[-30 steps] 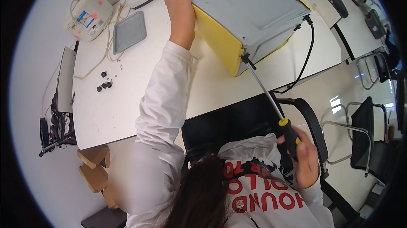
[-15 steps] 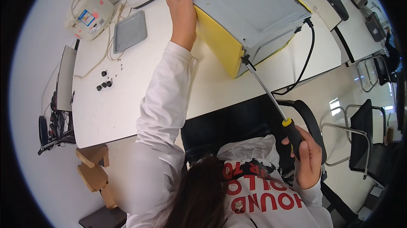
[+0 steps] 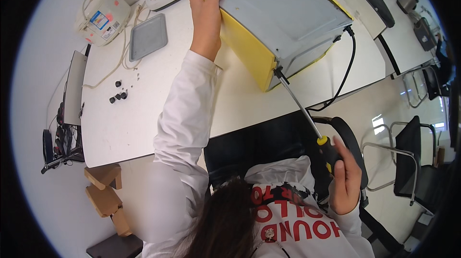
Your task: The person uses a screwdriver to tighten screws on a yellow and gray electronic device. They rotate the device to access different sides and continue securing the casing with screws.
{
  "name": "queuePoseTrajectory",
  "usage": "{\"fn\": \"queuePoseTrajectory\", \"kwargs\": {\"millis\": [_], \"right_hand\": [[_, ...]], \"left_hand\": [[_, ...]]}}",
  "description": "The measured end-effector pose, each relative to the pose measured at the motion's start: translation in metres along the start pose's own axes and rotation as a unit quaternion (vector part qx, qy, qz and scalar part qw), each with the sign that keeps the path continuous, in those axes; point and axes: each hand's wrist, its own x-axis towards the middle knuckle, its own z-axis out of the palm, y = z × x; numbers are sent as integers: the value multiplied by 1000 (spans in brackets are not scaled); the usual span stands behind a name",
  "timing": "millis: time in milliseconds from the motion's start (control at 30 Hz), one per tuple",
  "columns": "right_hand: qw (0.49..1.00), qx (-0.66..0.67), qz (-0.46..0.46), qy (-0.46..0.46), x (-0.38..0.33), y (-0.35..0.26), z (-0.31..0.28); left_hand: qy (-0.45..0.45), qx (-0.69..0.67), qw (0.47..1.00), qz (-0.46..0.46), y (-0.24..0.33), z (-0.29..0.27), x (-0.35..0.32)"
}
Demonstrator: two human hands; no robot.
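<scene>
Some red lettering (image 3: 288,211) near screwdriver (image 3: 327,152)

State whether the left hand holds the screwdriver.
No, the right hand holds the screwdriver; the left hand grips the yellow-sided appliance.

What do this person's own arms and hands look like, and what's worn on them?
The left hand and right hand wear no gloves. The left sleeve is long, white and creased, reaching the wrist; the right sleeve is white too.
</scene>
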Motion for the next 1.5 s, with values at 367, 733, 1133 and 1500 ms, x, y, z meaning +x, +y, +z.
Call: {"fn": "queuePoseTrajectory", "kwargs": {"millis": [367, 733, 1133, 1500], "right_hand": [[981, -135, -126, 64, 4, 13, 3], [992, 86, 36, -82, 2, 13, -2], [991, 127, 22, -31, 0, 14, 6], [987, -56, -142, 43, 6, 19, 14]], "left_hand": [[15, 30, 999, 2, -3, 0, 13], [-103, 179, 978, 40, 6, -39, 29], [-26, 198, 979, 35, 3, -24, 14], [-12, 247, 968, 45, 0, -28, 30]]}}
